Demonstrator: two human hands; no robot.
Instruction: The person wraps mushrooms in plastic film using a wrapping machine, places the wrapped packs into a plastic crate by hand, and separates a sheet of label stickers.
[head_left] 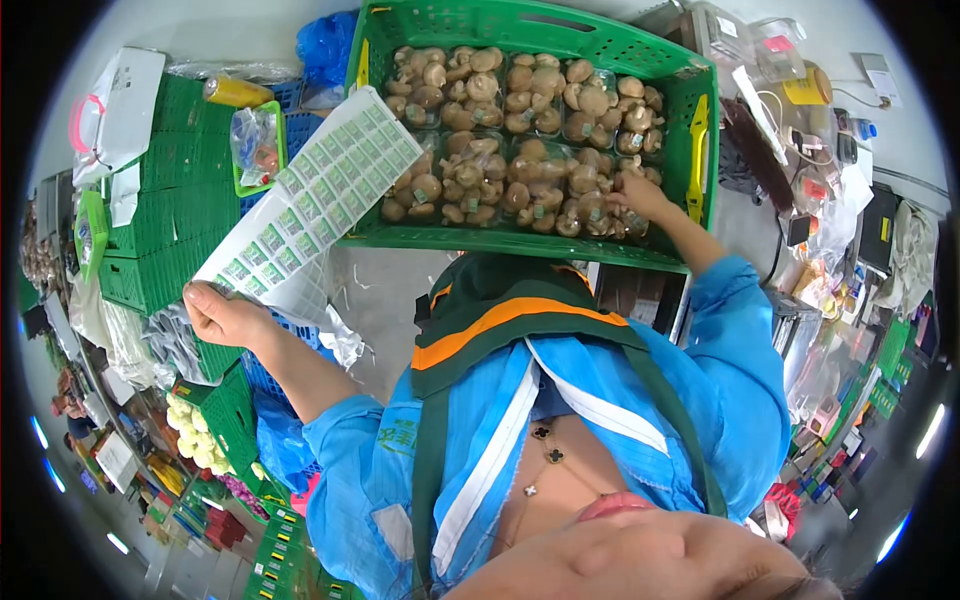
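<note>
My left hand (225,316) is closed on the lower corner of a long sheet of labels (318,200). The sheet carries rows of small green-and-white labels and slants up to the crate's left side. A green plastic crate (530,244) in front of me holds two rows of clear packs of brown mushrooms (470,175). Several packs bear a small label. At the right end of the near row, my right hand (640,196) touches a mushroom pack (600,212) with its fingers bent together. Whatever lies under those fingertips is hidden.
Green crates (185,170) are stacked at the left, with a yellow roll (238,91) on top and a small green basket (258,148) beside them. A blue plastic bag (326,48) lies by the crate's far left corner. Packaging and cables clutter the right side.
</note>
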